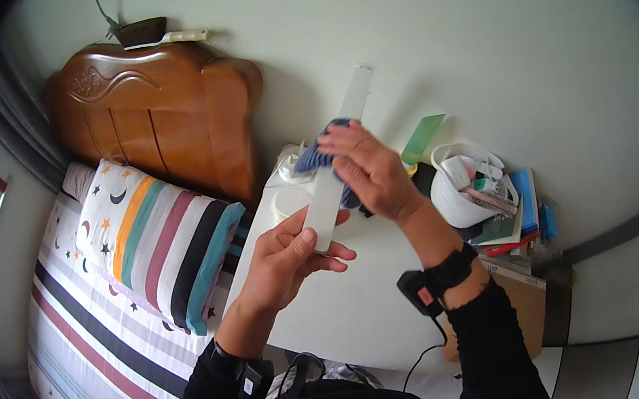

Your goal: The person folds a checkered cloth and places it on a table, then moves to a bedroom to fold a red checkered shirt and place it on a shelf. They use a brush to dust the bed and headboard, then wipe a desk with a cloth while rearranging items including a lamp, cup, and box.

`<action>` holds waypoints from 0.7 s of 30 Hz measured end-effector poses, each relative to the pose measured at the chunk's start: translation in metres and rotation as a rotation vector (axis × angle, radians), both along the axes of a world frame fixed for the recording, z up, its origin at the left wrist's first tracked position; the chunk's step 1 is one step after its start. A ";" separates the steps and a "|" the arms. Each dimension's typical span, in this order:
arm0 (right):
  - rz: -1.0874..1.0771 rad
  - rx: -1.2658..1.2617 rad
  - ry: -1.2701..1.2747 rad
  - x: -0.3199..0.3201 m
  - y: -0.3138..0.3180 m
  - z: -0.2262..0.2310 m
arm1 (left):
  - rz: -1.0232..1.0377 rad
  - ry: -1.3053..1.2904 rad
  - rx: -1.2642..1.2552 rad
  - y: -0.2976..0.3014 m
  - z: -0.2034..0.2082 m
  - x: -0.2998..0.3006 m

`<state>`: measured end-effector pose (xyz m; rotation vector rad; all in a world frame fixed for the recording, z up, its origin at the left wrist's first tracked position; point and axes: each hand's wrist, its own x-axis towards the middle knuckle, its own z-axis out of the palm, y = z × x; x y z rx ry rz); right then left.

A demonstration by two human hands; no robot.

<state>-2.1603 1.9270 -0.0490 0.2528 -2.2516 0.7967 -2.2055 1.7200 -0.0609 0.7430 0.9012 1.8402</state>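
Observation:
A long, flat white strip is held up at a slant above the white table, its far end pointing up toward the wall. My left hand grips the strip's lower end, thumb on the top face and fingers beneath. A blue ribbed cloth is wrapped around the strip's middle, with one part hanging below it. My right hand presses the cloth against the strip, its fingers lying over the top. The undersides of the cloth and strip are mostly hidden.
Beneath my hands is a white table. On its right stand a white basket of small items, books and a green panel. A cardboard box sits lower right. Left is a bed with a striped pillow and wooden headboard.

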 end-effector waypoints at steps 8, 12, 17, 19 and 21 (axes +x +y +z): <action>0.046 -0.043 0.039 0.051 -0.079 -0.005 | -0.056 -0.054 0.031 -0.016 -0.027 0.001; 0.004 -0.072 0.036 0.068 -0.106 -0.006 | 0.080 0.057 0.082 -0.021 -0.038 0.003; 0.035 -0.112 -0.036 0.088 -0.136 -0.003 | 0.085 -0.019 0.092 -0.035 -0.041 0.003; 0.068 -0.124 -0.090 0.095 -0.147 -0.002 | 0.070 -0.012 0.065 -0.040 -0.040 0.000; 0.072 -0.306 -0.145 0.102 -0.157 -0.001 | 0.022 0.017 0.083 -0.042 -0.040 -0.005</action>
